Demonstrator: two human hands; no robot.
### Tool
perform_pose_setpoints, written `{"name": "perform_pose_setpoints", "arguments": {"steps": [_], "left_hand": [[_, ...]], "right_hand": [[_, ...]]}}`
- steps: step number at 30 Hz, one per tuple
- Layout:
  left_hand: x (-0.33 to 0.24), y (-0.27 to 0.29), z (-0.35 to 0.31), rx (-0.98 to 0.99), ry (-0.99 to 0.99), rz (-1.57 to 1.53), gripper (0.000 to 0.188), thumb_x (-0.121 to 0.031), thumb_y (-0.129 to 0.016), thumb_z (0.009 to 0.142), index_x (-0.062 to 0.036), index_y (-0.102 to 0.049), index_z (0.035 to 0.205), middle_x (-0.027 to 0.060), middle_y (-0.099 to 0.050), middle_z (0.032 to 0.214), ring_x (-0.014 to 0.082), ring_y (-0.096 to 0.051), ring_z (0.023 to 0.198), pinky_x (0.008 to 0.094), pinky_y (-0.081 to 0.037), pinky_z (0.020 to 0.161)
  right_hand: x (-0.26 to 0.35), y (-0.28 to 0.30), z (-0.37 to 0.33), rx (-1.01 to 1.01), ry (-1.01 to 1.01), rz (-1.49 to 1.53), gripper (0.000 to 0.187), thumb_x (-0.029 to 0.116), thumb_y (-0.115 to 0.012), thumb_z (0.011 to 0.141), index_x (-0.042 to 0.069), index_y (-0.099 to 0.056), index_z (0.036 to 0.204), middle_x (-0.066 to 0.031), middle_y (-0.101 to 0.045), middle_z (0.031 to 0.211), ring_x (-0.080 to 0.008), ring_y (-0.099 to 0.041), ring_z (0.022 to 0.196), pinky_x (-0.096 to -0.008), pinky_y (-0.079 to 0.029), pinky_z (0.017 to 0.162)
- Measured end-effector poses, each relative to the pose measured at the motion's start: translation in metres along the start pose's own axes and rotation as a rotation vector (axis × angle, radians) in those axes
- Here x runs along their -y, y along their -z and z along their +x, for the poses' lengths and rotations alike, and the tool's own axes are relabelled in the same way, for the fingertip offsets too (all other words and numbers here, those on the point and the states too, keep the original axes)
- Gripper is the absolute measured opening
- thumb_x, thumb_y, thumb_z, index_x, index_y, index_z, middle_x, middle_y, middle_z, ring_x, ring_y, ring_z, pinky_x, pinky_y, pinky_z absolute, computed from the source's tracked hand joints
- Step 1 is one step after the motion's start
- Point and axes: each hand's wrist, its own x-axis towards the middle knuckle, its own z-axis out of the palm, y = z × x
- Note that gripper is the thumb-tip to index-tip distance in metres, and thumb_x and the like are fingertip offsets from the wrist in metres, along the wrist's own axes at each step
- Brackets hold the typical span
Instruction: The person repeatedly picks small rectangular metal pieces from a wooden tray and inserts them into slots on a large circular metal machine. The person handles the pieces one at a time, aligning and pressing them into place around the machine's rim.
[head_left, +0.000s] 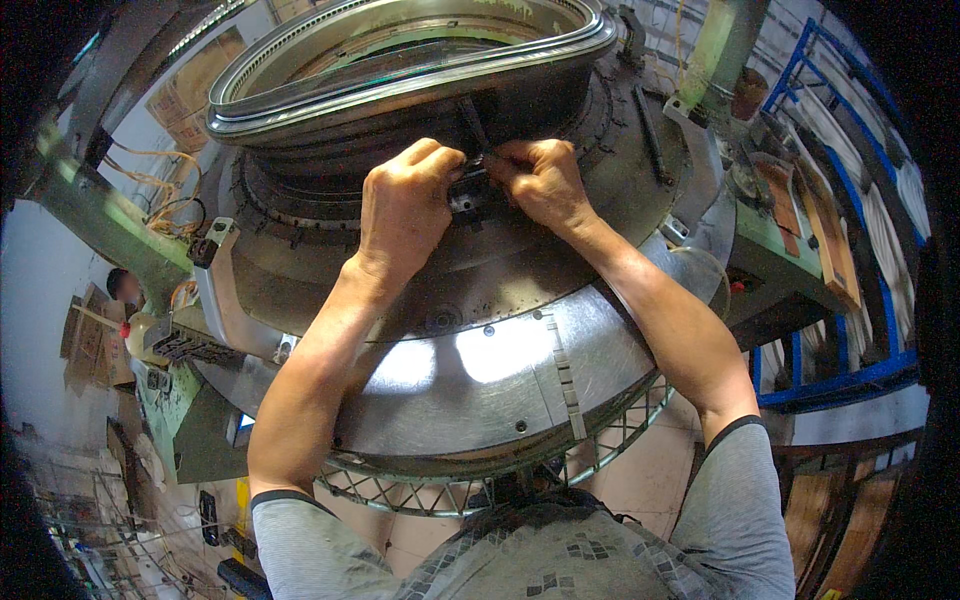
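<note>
Both hands meet at the near side of a large round machine with a wide metal ring point(300, 98) standing on a dark cylinder. My left hand point(405, 205) is closed, its thumb and fingertips bent inward at the cylinder's base. Close beside it, my right hand point(545, 185) is pinched shut near the lower end of a thin dark strip point(474, 125) that slants up against the cylinder. A small shiny metal block point(463, 203) shows just below the fingertips. What the fingers grip is too small and too covered to make out.
A polished metal table ring point(450, 385) curves beneath my forearms. Green machine legs point(120, 215) rise on both sides. A dark rod point(650, 135) lies on the machine at right. Farther right stands a blue rack point(850, 375) with white rolls. A person point(124, 286) is at far left.
</note>
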Motion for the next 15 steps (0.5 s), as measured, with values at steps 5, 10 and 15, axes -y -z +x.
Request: {"name": "perform_pose_setpoints", "arguments": {"steps": [5, 10, 15], "left_hand": [[0.0036, -0.0025, -0.0048, 0.056, -0.072, 0.216, 0.028, 0.009, -0.062, 0.071, -0.0044, -0.068, 0.095, 0.0119, -0.071, 0.105, 0.0334, -0.071, 0.081, 0.0398, -0.059, 0.069], [0.0019, -0.0029, -0.0071, 0.13, -0.04, 0.273, 0.029, 0.009, -0.062, 0.067, -0.0037, -0.065, 0.094, 0.0133, -0.067, 0.127, 0.0341, -0.072, 0.084, 0.0404, -0.061, 0.071], [0.002, -0.0055, -0.0078, 0.108, -0.069, 0.257, 0.029, 0.009, -0.063, 0.066, -0.0036, -0.064, 0.092, 0.0145, -0.063, 0.132, 0.0347, -0.072, 0.082, 0.0408, -0.061, 0.07]], "right_hand": [[0.0003, 0.0001, 0.0007, -0.012, 0.002, -0.019, 0.016, 0.016, -0.073, 0.089, 0.0, -0.077, 0.091, -0.0068, -0.065, 0.058, -0.0073, -0.055, 0.052, -0.0285, -0.043, 0.048], [-0.0005, 0.0002, 0.0009, -0.008, 0.012, -0.031, 0.017, 0.016, -0.073, 0.089, 0.0, -0.077, 0.091, -0.0084, -0.066, 0.059, -0.0071, -0.056, 0.055, -0.0293, -0.045, 0.05], [-0.002, -0.0005, 0.0014, -0.02, 0.037, -0.051, 0.017, 0.016, -0.073, 0.088, -0.001, -0.076, 0.092, -0.0128, -0.071, 0.067, -0.008, -0.06, 0.058, -0.0298, -0.049, 0.055]]}}
